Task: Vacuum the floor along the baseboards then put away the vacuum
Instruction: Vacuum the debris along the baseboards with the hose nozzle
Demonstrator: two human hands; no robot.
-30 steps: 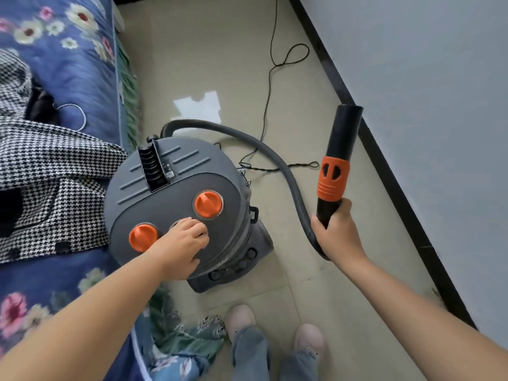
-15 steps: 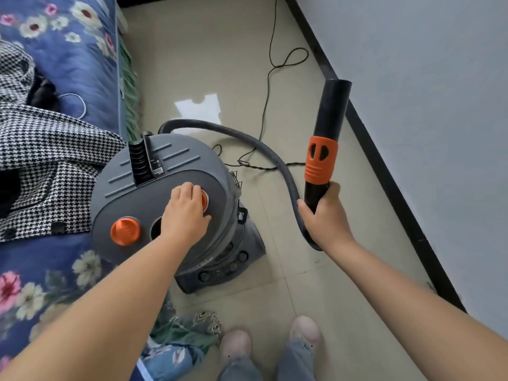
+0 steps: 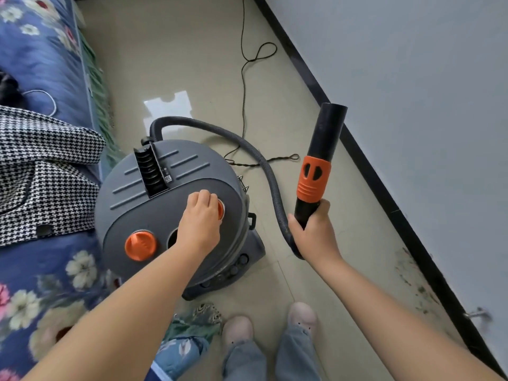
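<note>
Vacuum: a round grey plastic canister vacuum (image 3: 154, 204) with a ribbed lid is seen standing on the beige tiled floor (image 3: 192, 64), just beside the bed edge.
Knobs: two round orange plastic knobs are set in the lid; the near-left one (image 3: 140, 245) is fully shown, the right one (image 3: 220, 209) is mostly covered by fingers.
Left hand: the left hand (image 3: 200, 221) is laid on the lid with its fingers curled over the right orange knob, which is grasped.
Hose: a dark grey ribbed flexible hose (image 3: 264, 163) is led from the back of the canister in an arc over to the nozzle.
Nozzle: a black plastic tube with an orange rubber collar (image 3: 319, 160) is held tilted, its open end pointed up toward the wall.
Right hand: the right hand (image 3: 313, 235) is clenched around the lower black end of the nozzle.
Baseboard: a black strip (image 3: 384, 193) is seen running along the foot of the pale grey wall (image 3: 426, 78), with dark specks on the floor beside it near the right.
Cord: a thin black cable (image 3: 243, 78) is looped over the floor behind the canister.
Bed: a blue floral bedspread (image 3: 41, 42) carries a black-and-white houndstooth garment (image 3: 41, 166).
Feet: two pale pink slippers (image 3: 237, 329) are planted on the floor below the canister.
</note>
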